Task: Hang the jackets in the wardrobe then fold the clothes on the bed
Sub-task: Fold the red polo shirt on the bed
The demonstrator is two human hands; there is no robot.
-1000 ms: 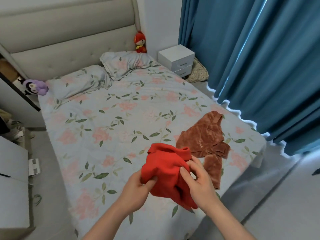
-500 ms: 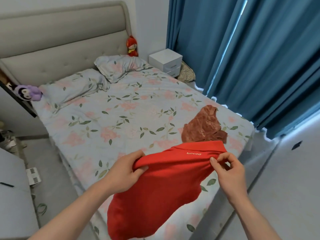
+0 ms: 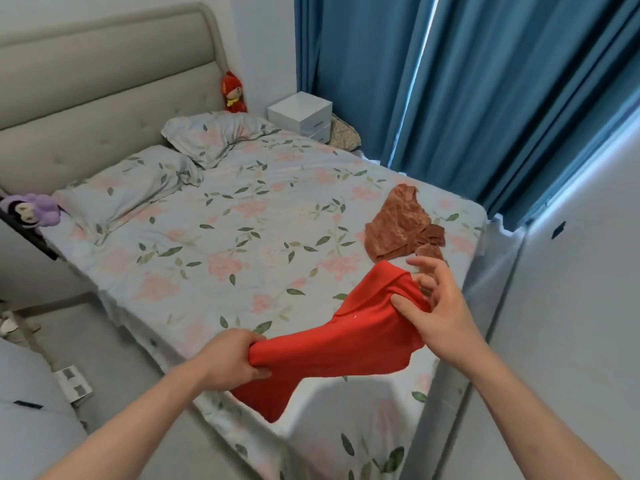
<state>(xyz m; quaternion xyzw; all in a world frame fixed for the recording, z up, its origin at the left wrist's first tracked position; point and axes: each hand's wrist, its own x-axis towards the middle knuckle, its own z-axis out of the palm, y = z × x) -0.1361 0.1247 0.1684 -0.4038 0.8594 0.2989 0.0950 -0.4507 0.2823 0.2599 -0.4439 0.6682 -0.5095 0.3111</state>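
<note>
A red shirt [image 3: 346, 344] hangs stretched between my two hands above the near corner of the bed [image 3: 207, 237]. My left hand [image 3: 232, 358] grips a bunched end of it low on the left. My right hand [image 3: 436, 306] pinches its upper right end with thumb and a finger, the other fingers spread. A rust-brown velvet garment [image 3: 398, 226] lies crumpled on the floral sheet just beyond my right hand.
Two floral pillows [image 3: 194, 150] lie by the padded headboard [image 3: 104, 98]. A white nightstand [image 3: 301, 114] stands in the corner beside blue curtains [image 3: 450, 98]. A red doll [image 3: 233, 93] and a purple plush [image 3: 31, 209] sit at the bed's head. Grey floor lies left of the bed.
The red shirt went from a bundle to spread wide, and now slants from low left to high right. My left hand dropped and bunched its end; my right hand rose.
</note>
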